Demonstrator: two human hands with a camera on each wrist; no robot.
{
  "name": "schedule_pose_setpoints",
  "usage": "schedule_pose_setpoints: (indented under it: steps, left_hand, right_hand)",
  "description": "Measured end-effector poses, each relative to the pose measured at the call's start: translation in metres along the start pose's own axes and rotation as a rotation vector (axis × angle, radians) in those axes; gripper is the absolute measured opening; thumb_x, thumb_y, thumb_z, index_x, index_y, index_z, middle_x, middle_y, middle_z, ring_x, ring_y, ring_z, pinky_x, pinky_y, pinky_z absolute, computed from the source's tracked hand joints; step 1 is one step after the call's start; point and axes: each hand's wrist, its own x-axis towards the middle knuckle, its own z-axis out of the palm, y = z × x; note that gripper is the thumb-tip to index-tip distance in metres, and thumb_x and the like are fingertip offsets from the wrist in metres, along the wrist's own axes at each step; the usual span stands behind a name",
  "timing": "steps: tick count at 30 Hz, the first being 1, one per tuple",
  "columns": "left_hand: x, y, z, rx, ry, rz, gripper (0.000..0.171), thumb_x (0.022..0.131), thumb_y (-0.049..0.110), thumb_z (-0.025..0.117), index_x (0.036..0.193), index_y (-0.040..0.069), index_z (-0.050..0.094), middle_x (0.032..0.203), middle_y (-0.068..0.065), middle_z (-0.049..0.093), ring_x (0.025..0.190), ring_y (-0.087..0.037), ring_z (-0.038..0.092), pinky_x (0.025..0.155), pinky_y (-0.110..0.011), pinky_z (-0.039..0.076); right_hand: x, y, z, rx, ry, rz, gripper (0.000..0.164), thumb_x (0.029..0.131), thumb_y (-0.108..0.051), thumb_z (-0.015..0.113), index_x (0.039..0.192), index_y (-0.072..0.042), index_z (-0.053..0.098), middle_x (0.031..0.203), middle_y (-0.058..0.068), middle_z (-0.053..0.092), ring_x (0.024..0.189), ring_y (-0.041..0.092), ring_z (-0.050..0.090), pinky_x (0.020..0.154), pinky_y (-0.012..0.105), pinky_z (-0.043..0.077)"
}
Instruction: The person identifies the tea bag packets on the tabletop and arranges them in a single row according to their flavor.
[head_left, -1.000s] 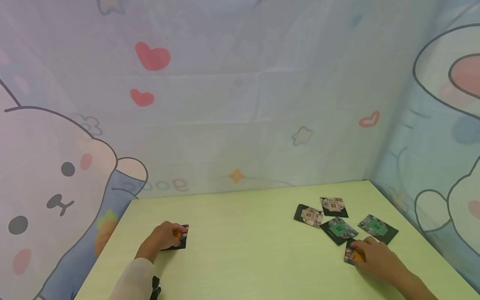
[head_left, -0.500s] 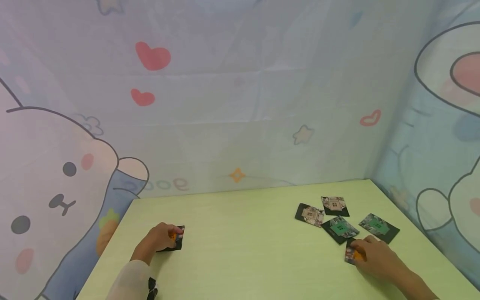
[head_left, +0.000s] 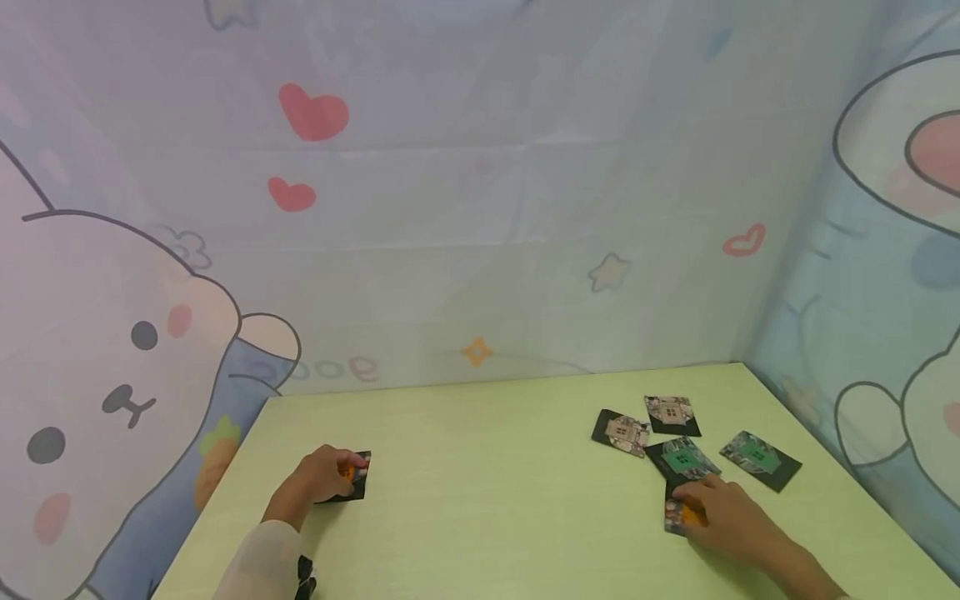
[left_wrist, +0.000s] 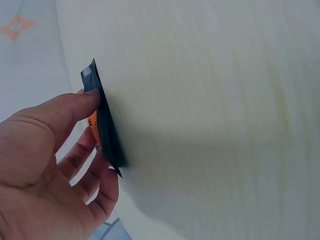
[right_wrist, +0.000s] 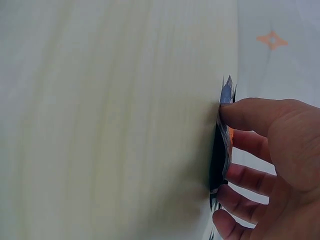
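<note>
My left hand (head_left: 318, 477) pinches a flat sachet (head_left: 362, 477) with an orange label and dark edges, over the left part of the table. The left wrist view shows this sachet (left_wrist: 105, 122) edge-on, thumb on one side and fingertips behind. On the right, my right hand (head_left: 731, 518) grips a similar orange-labelled sachet (head_left: 673, 515) by its sides. Its far edge meets or overlaps a green-labelled sachet (head_left: 682, 460); which one cannot be told. In the right wrist view the thumb and fingers hold the sachet (right_wrist: 220, 150), also seen edge-on.
Another green-labelled sachet (head_left: 761, 459) lies to the right. Two beige-labelled sachets, one nearer (head_left: 621, 432) and one farther back (head_left: 672, 413), lie behind. The pale green table (head_left: 480, 483) ends at a printed cloth backdrop (head_left: 480, 208), with cloth at the sides too.
My right hand has slid left with its orange-labelled sachet, away from the right-hand green one. My left hand shifted slightly left with its sachet, then stayed about still.
</note>
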Motion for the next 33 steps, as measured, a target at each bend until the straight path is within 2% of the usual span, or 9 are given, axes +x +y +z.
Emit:
schedule_pose_setpoints:
  steps: [5,10,15,20,28,33]
  left_hand:
    - [-0.002,0.002,-0.002,0.001,-0.004,-0.001,0.04,0.08,0.003,0.08,0.118,0.017,0.076,0.128,-0.02,0.064,0.113,-0.038,0.061,0.099,-0.058,0.05]
    - [-0.001,0.002,-0.002,0.002,-0.001,-0.006,0.04,0.08,0.003,0.08,0.117,0.018,0.076,0.128,-0.019,0.065,0.112,-0.036,0.061,0.098,-0.056,0.051]
    - [-0.002,0.003,-0.002,-0.004,-0.003,-0.004,0.041,0.08,0.003,0.08,0.118,0.017,0.075,0.128,-0.019,0.065,0.113,-0.038,0.061,0.098,-0.057,0.05]
    - [-0.003,0.005,-0.002,-0.001,-0.004,-0.009,0.041,0.081,0.004,0.08,0.119,0.017,0.075,0.127,-0.019,0.065,0.112,-0.038,0.061,0.098,-0.058,0.05]
    - [0.0,0.003,-0.001,0.011,0.009,-0.007,0.04,0.08,0.004,0.08,0.117,0.018,0.076,0.128,-0.021,0.065,0.111,-0.037,0.061,0.097,-0.057,0.051]
    - [0.0,0.003,0.0,0.005,0.009,-0.014,0.04,0.08,0.004,0.08,0.117,0.018,0.076,0.128,-0.02,0.065,0.109,-0.035,0.061,0.096,-0.056,0.051]
  right_hand:
    - [0.006,-0.009,0.002,0.04,-0.017,-0.011,0.042,0.078,-0.029,0.085,0.116,-0.018,0.071,0.12,0.016,0.066,0.107,0.04,0.063,0.089,0.062,0.051]
    - [0.011,-0.018,0.009,0.095,-0.014,-0.047,0.039,0.077,-0.024,0.085,0.114,-0.019,0.073,0.114,0.009,0.065,0.102,0.03,0.062,0.088,0.057,0.053]
    - [0.018,-0.031,0.013,0.12,-0.019,-0.082,0.038,0.077,-0.026,0.086,0.112,-0.022,0.073,0.113,0.005,0.064,0.103,0.026,0.06,0.091,0.057,0.051]
    - [0.025,-0.045,0.013,0.147,-0.034,-0.083,0.037,0.078,-0.03,0.086,0.113,-0.024,0.073,0.111,0.001,0.063,0.098,0.019,0.056,0.087,0.049,0.048]
    - [0.038,-0.067,0.019,0.176,-0.029,-0.125,0.036,0.08,-0.027,0.084,0.113,-0.023,0.073,0.113,0.001,0.063,0.098,0.018,0.055,0.087,0.045,0.048]
    - [0.05,-0.079,0.025,0.195,-0.04,-0.123,0.035,0.08,-0.024,0.084,0.113,-0.025,0.073,0.112,0.0,0.061,0.093,0.016,0.05,0.078,0.035,0.044]
